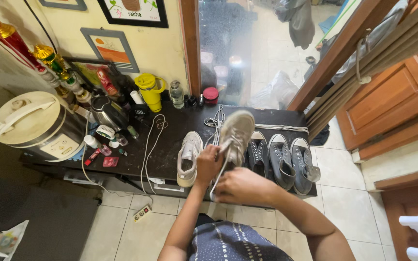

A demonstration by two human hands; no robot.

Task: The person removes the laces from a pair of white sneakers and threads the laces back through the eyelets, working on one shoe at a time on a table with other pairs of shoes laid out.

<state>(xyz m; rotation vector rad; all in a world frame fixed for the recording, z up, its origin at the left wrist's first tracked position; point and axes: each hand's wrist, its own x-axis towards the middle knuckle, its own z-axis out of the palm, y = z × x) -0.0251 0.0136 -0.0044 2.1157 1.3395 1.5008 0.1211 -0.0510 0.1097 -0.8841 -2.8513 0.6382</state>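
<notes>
Above the near edge of a dark table [170,145], the left hand [208,164] grips a raised grey sneaker [236,135]; the right hand [243,186] pinches its white lace [220,176], which could slip free if tugged.

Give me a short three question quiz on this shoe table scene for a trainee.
1. True or false: both hands are on the raised pale sneaker.
2. Which stands nearest the rice cooker? A yellow jug, B kettle, C red-lidded jar.
3. What lies on the table just left of the raised sneaker?

Key: 1 true, left hand and right hand grip it and its lace. 2 B. 3 its mate, a pale sneaker.
</notes>
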